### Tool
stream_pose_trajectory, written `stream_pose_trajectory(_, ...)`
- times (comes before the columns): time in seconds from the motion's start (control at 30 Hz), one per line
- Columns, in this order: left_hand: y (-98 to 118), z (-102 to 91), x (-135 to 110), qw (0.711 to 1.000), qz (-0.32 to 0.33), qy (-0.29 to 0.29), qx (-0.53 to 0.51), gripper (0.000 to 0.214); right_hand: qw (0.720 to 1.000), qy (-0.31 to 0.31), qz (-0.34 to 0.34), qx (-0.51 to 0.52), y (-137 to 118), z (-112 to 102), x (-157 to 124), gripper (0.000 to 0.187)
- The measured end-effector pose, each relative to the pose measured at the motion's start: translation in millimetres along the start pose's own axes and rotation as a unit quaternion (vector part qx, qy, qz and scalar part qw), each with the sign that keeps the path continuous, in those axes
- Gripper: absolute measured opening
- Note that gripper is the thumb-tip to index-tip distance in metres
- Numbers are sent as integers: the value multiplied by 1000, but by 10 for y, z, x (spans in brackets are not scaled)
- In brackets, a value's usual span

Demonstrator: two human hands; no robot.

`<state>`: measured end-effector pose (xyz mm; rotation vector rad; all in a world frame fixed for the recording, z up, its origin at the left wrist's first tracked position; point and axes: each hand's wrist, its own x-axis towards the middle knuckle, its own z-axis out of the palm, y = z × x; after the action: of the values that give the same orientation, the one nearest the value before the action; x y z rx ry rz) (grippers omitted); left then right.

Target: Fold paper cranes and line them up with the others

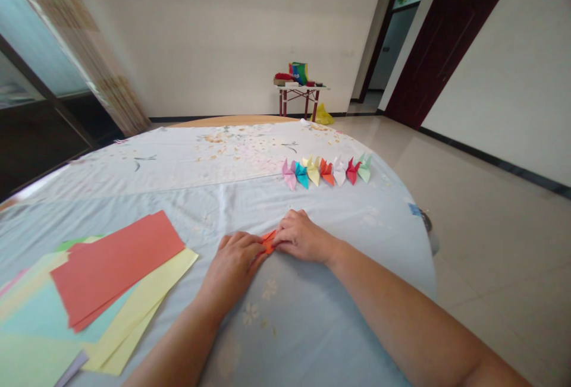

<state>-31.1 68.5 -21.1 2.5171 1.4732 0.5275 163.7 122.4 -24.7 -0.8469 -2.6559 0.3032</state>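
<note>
A small folded piece of orange paper (268, 242) lies on the cloth-covered table between my two hands, most of it hidden under my fingers. My left hand (236, 259) grips its left end, fingers bent over the paper. From the other side, my right hand (303, 236) pinches the right end with thumb and fingers. Beyond my hands stands a row of several folded paper cranes, among them a pink one (289, 175), a blue one (302, 175), an orange one (326, 172) and a red one (353, 171).
Left of my hands lies a loose pile of coloured sheets, with red-orange paper (120, 265) over yellow paper (147, 304). A pale flowered tablecloth (250, 197) covers the round table. Near the wall is a small side table (303, 88) with things on it.
</note>
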Motion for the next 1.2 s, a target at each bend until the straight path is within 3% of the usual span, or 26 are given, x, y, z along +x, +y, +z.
stream_pose_trajectory(0.17, 27, 25, -20, 999, -12, 18, -24, 25, 1000, 2, 6, 19, 9, 28, 3, 23)
stream_pose_trajectory(0.4, -10, 60, -30, 991, -78, 34, -99, 22, 995, 11, 58, 78, 35, 125, 36, 20)
stream_pose_trajectory(0.8, 37, 41, 7, 977, -159, 26, -142, 24, 985, 11, 111, 133, 35, 121, 65, 24)
stream_pose_trajectory(1.2, 50, 142, 14, 973, -197, 68, -97, 23, 981, 14, 156, 111, -44, 140, 123, 24)
